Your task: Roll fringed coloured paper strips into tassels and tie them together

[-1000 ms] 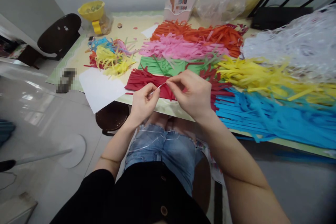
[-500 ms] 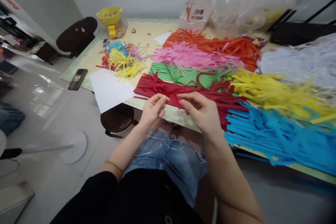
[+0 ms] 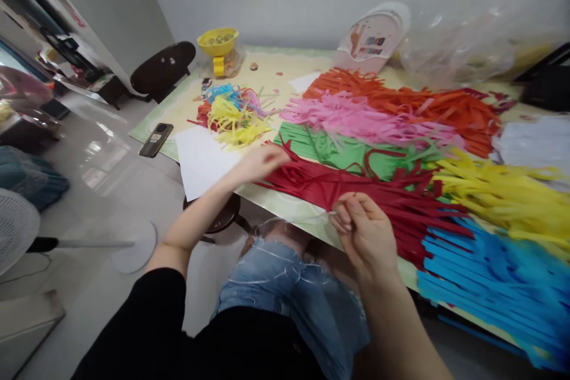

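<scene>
My left hand [image 3: 266,162] is smeared by motion over the left end of the dark red fringed strips [image 3: 314,183]; what its fingers do is unclear. Farther right, my right hand [image 3: 363,225] is closed in a pinch above the table's front edge. A thin pale strand [image 3: 328,214] shows at its fingertips and trails faintly to the left. Green fringed strips [image 3: 294,133] lie just behind the red ones. Blue strips [image 3: 472,273] and yellow strips [image 3: 503,190] spread out to the right of my right hand.
Pink [image 3: 329,113] and orange fringes [image 3: 342,82] lie farther back, white ones [image 3: 529,145] far right. To the left are a small multicoloured strip pile [image 3: 231,113], white paper [image 3: 202,160] and a phone [image 3: 155,139]. A yellow bowl [image 3: 218,41] and a pink-white container [image 3: 374,41] stand behind.
My hands were close together over the red strips. Now they are apart, the left farther left and the right lower and to the right. The camera view has shifted left.
</scene>
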Demonstrator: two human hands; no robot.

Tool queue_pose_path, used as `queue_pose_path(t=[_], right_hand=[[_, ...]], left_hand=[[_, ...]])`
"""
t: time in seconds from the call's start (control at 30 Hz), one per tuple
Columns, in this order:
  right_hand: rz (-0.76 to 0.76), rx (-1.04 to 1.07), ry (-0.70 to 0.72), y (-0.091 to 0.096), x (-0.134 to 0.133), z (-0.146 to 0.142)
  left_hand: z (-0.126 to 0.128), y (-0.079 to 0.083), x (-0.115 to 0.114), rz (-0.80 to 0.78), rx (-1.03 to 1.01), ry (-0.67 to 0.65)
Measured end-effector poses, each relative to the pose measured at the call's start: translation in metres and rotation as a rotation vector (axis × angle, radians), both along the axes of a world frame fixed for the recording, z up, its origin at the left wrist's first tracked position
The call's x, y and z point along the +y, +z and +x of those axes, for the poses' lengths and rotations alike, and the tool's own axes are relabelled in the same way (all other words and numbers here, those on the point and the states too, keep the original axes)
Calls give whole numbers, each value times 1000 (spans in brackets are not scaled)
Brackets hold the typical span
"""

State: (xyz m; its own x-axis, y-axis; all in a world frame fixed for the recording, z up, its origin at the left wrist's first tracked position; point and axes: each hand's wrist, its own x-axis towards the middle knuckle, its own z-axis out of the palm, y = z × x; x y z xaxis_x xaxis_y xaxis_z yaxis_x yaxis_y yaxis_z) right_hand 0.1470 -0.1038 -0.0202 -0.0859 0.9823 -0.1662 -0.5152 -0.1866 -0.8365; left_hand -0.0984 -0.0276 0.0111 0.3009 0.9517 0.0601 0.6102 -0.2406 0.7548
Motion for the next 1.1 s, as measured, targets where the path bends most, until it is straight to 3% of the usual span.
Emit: queue_pose_path(t=[0.07, 0.13, 0.2, 0.27, 0.37, 0.53, 0.63, 0.73, 0.83, 0.9, 1.0, 1.1], right_hand=[[-30, 6, -19, -3, 0, 1], [-48, 8, 4, -7, -1, -1], [-37, -2, 42, -11, -2, -4], [-16, -15, 77, -15, -4, -6], [-8, -22, 94, -21, -4, -5], [-31, -17, 95, -29, 1, -5], [-37, -18, 117, -30, 5, -12], [-48, -18, 146, -27, 8, -20], [-25, -26, 172, -23, 8, -26], [-19, -29, 173, -21, 7, -29], [-34, -45, 162, -20, 1, -28], [-35, -63, 138, -20, -5, -22]], left_hand=[[-42, 14, 51, 188, 315, 360], [-79, 24, 97, 270, 542, 549], [-106, 27, 129, 205, 710, 576], [-120, 25, 141, 74, 803, 523], [-124, 11, 130, -56, 844, 415], [-117, -9, 68, -69, 878, 307], [-115, -2, 36, -80, 893, 264], [-110, 23, 24, -38, 865, 249], [-100, 49, 40, 105, 844, 454], [-93, 56, 62, 185, 815, 475], [-86, 47, 101, 171, 782, 284], [-88, 32, 126, 53, 817, 318]])
